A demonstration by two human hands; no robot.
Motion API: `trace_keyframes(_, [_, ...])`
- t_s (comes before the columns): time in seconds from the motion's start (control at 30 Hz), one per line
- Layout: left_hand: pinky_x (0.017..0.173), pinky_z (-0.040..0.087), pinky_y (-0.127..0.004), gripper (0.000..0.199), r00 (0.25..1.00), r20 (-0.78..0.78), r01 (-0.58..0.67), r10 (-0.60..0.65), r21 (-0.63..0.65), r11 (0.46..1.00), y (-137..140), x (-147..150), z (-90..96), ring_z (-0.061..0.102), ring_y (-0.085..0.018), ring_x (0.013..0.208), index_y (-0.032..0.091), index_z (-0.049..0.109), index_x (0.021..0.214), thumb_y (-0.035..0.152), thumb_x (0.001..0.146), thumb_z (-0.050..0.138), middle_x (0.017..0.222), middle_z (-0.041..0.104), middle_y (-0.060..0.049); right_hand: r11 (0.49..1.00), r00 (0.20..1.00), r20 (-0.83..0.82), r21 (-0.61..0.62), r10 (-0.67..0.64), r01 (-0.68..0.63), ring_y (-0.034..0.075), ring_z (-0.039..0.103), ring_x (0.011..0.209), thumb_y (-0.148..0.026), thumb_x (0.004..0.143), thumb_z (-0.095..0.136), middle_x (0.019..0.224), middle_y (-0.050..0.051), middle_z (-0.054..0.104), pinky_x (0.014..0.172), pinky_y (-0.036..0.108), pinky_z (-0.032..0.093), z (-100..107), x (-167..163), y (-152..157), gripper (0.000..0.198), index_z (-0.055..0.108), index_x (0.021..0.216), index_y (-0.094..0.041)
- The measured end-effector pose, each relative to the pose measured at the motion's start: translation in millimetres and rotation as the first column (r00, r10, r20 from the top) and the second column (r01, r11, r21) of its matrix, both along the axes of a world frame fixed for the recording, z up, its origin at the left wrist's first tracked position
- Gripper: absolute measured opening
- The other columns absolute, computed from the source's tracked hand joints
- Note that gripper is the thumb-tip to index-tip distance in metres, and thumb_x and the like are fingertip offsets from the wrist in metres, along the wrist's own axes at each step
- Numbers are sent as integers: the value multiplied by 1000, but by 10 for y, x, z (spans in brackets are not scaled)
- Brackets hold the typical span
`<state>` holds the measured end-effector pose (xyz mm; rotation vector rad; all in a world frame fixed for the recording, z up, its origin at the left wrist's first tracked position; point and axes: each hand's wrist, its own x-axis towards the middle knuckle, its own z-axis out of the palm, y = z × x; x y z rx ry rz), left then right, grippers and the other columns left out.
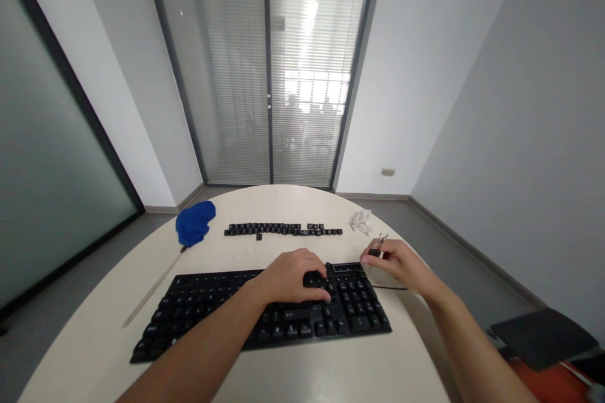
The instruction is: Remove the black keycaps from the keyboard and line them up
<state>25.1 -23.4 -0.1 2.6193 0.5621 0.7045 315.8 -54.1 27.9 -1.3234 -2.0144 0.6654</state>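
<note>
Taking my keyboard as the clock's centre:

- At 12 o'clock, beyond the table, stands a glazed partition (229, 107) with blinds.
- My table (283, 198) is pale and has a rounded far edge.
- The black keyboard (296, 315) lies flat on the table, right in front of me.
- Toward 10 o'clock rests a blue duster (195, 223), its pale stick pointing back at me.
- Loose keycaps (274, 229) lie in two close rows at 12, apart from the keyboard.
- My left hand (293, 274) rests over the keys toward 2 o'clock, released, thumb and fingers apart.
- My right hand (399, 261), also toward 2, pinches a small tool just off the keyboard's far corner.
- Crumpled white tissue (362, 221) sits at 1 o'clock, beyond that hand.
- The tool (375, 252) shows metal wires and a dark part; I cannot tell whether that is a keycap.
- One single keycap (259, 237) lies at 12, just nearer me than the rows.
</note>
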Motion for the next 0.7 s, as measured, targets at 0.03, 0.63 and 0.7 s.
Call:
trace_keyframes(0.03, [93,47,-32,35,1000,2,1,-1,1,1000,2,0,-1,62,-21,101,21,69,98,51,80,72,104,71,-3,1000,1000,0,-3,-1,1,21,65,75,-48,85,66,80,6,74,70,29,47,-1,1,0,34,76,80,-16])
trace_keyframes(0.63, [93,47,-31,35,1000,-5,-5,5,2,1000,-1,6,7,62,-21,101,21,69,97,51,80,72,103,71,-3,992,999,52,-125,7,0,20,62,70,-61,86,57,73,5,72,65,28,46,-24,-41,-23,50,75,77,-15])
trace_keyframes(0.7, [93,47,-31,35,1000,-6,-4,4,2,1000,-1,7,11,62,-21,100,21,68,97,51,80,72,102,71,-3,988,999,48,-152,-6,13,21,65,74,-62,89,51,77,5,74,71,29,48,-24,-42,-23,54,75,78,-15])
